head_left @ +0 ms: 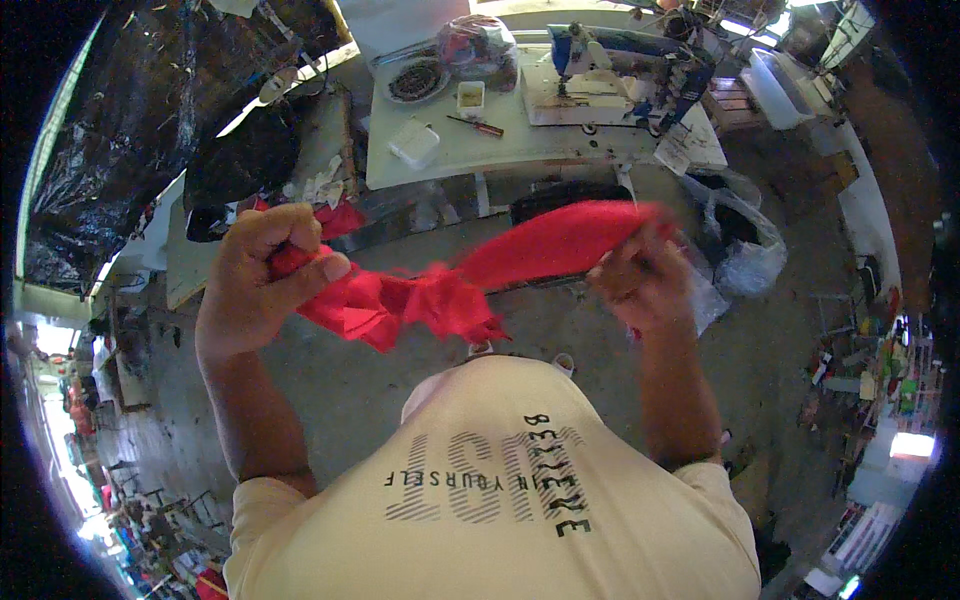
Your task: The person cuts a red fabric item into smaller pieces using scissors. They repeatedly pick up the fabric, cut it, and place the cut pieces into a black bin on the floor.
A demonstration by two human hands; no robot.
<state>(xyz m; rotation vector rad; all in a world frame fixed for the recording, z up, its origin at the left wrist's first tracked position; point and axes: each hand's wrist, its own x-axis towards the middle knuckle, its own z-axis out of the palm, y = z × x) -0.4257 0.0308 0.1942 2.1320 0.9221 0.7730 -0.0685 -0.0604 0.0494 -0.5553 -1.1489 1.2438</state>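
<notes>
A crumpled piece of red cloth [540,244] is stretched in the air between my two hands, in front of my chest. My left hand [270,275] is closed round one end, with the thumb pressed over a bunched fold. At the other end, my right hand [645,275] pinches the cloth's upper corner and is slightly blurred. The middle of the cloth hangs in loose, ragged folds, while the part by my right hand is spread flatter.
Ahead stands a white table [450,165] with a blue and white sewing machine [600,75], a screwdriver [475,126], a small white tub [470,97] and a dark round dish [418,79]. A clear plastic bag [750,245] lies right of the table. Black plastic sheeting [130,120] fills the far left.
</notes>
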